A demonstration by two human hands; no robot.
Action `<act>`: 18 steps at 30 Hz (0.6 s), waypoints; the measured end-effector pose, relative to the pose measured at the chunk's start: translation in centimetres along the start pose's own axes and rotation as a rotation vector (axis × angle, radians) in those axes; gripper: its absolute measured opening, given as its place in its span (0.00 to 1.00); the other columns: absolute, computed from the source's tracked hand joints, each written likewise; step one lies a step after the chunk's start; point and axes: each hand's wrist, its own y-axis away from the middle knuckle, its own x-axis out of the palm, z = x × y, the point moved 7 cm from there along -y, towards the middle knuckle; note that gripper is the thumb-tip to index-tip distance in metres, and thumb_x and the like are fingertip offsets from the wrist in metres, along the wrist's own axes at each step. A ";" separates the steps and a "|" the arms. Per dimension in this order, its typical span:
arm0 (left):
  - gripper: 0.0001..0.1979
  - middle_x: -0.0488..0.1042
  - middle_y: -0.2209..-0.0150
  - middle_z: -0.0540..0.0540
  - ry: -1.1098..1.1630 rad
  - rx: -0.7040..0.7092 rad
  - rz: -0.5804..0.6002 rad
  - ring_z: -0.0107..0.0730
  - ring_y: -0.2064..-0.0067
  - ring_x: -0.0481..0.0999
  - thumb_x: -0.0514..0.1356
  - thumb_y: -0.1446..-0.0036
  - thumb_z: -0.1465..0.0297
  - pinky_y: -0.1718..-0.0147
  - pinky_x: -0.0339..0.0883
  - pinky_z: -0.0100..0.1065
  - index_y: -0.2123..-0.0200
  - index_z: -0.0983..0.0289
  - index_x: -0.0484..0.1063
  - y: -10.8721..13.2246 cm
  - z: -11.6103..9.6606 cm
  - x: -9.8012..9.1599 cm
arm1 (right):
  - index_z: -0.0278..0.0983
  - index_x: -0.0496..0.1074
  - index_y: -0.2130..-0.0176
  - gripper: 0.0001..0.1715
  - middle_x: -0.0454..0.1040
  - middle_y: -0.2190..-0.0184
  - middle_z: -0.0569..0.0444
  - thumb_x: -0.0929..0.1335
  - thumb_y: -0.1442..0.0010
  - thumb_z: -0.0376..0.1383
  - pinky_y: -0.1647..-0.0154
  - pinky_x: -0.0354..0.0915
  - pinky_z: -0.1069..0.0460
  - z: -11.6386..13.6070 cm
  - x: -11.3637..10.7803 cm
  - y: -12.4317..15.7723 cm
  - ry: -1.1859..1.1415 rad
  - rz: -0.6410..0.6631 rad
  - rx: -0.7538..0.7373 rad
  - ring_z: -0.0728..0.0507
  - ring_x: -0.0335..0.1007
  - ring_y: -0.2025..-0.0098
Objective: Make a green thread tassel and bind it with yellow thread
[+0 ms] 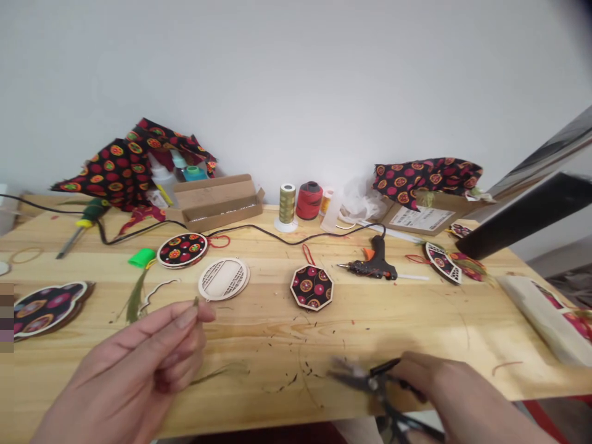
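Note:
My left hand (148, 357) is low at the left, thumb and fingers pinched on a thin olive-green thread (196, 303) whose tip sticks up above the fingertips. My right hand (444, 388) is low at the right, closed on small black scissors (370, 379) that are blurred by motion, blades pointing left. Beyond the hands on the wooden table (416, 320) lie an octagonal fabric-covered ornament (311, 287), a pale round cut-out wooden disc (224, 279) and a round fabric-covered disc (182, 249).
A black glue gun (375, 264) with its cord lies at centre right. Thread spools (287, 206) (309, 200), an open cardboard box (215, 200), patterned fabric (124, 163), a screwdriver (81, 228) and a green tassel (136, 290) stand further back. More ornaments (46, 305) (444, 262) lie at both sides.

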 end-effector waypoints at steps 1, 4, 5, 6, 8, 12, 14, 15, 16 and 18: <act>0.13 0.62 0.84 0.44 0.001 -0.025 0.001 0.19 0.82 0.54 0.71 0.62 0.65 0.87 0.55 0.18 0.71 0.62 0.78 0.2 0.3 0.0 | 0.41 0.74 0.69 0.06 0.75 0.72 0.53 0.67 0.50 0.36 0.71 0.67 0.53 -1.6 -0.3 0.1 0.057 -0.025 0.045 0.43 0.72 0.72; 0.13 0.63 0.84 0.45 0.008 -0.087 -0.003 0.18 0.82 0.55 0.72 0.64 0.66 0.87 0.54 0.18 0.72 0.64 0.78 0.6 1.5 0.0 | 0.40 0.73 0.66 0.08 0.75 0.69 0.51 0.66 0.49 0.36 0.71 0.68 0.51 -6.0 -1.5 0.5 0.197 -0.140 0.112 0.42 0.74 0.70; 0.13 0.64 0.84 0.45 0.012 -0.108 0.003 0.17 0.82 0.55 0.72 0.64 0.66 0.87 0.54 0.18 0.72 0.64 0.78 0.7 1.9 0.1 | 0.40 0.73 0.65 0.09 0.75 0.68 0.51 0.66 0.49 0.35 0.70 0.69 0.51 -7.1 -1.8 0.6 0.230 -0.174 0.114 0.42 0.74 0.69; 0.13 0.64 0.84 0.45 0.017 -0.129 0.012 0.17 0.82 0.55 0.72 0.65 0.66 0.87 0.52 0.18 0.73 0.65 0.78 0.8 2.3 0.3 | 0.40 0.73 0.65 0.09 0.75 0.67 0.50 0.66 0.48 0.35 0.69 0.70 0.50 -7.8 -2.1 0.7 0.267 -0.207 0.112 0.42 0.74 0.68; 0.12 0.62 0.84 0.45 0.019 -0.175 0.035 0.16 0.82 0.54 0.72 0.64 0.67 0.86 0.50 0.18 0.74 0.66 0.78 0.9 2.9 0.8 | 0.39 0.74 0.65 0.09 0.75 0.67 0.48 0.65 0.47 0.36 0.68 0.70 0.48 -8.3 -2.8 0.6 0.357 -0.277 0.087 0.40 0.74 0.67; 0.11 0.61 0.84 0.45 0.016 -0.225 0.068 0.17 0.81 0.52 0.71 0.62 0.66 0.85 0.49 0.19 0.74 0.66 0.78 1.3 3.6 1.8 | 0.36 0.73 0.59 0.13 0.73 0.61 0.43 0.62 0.42 0.34 0.61 0.68 0.43 -3.8 -3.6 0.0 0.444 -0.484 -0.070 0.37 0.70 0.60; 0.11 0.61 0.83 0.45 0.012 -0.230 0.076 0.17 0.81 0.51 0.71 0.61 0.66 0.84 0.49 0.19 0.74 0.66 0.78 1.6 3.8 2.0 | 0.38 0.71 0.55 0.13 0.72 0.58 0.46 0.62 0.39 0.33 0.56 0.66 0.44 0.5 -2.5 -1.0 0.313 -0.425 -0.279 0.39 0.67 0.55; 0.10 0.61 0.83 0.45 0.008 -0.233 0.078 0.17 0.81 0.51 0.70 0.60 0.66 0.84 0.48 0.20 0.74 0.66 0.78 1.7 3.8 2.1 | 0.39 0.71 0.56 0.12 0.71 0.59 0.48 0.62 0.39 0.32 0.55 0.65 0.45 2.7 -1.7 -1.5 0.239 -0.363 -0.381 0.41 0.66 0.56; 0.10 0.62 0.83 0.46 0.004 -0.234 0.079 0.18 0.81 0.51 0.70 0.60 0.66 0.84 0.48 0.20 0.74 0.66 0.78 1.8 3.9 2.1 | 0.41 0.71 0.57 0.12 0.71 0.60 0.50 0.62 0.38 0.31 0.58 0.65 0.48 4.4 -0.8 -2.1 0.181 -0.293 -0.426 0.43 0.65 0.58; 0.10 0.62 0.83 0.46 0.001 -0.235 0.081 0.18 0.81 0.51 0.70 0.60 0.66 0.84 0.48 0.20 0.74 0.66 0.78 2.0 4.0 2.0 | 0.41 0.70 0.56 0.12 0.71 0.62 0.52 0.62 0.37 0.30 0.59 0.63 0.49 7.1 0.6 -3.1 0.163 -0.211 -0.503 0.43 0.63 0.59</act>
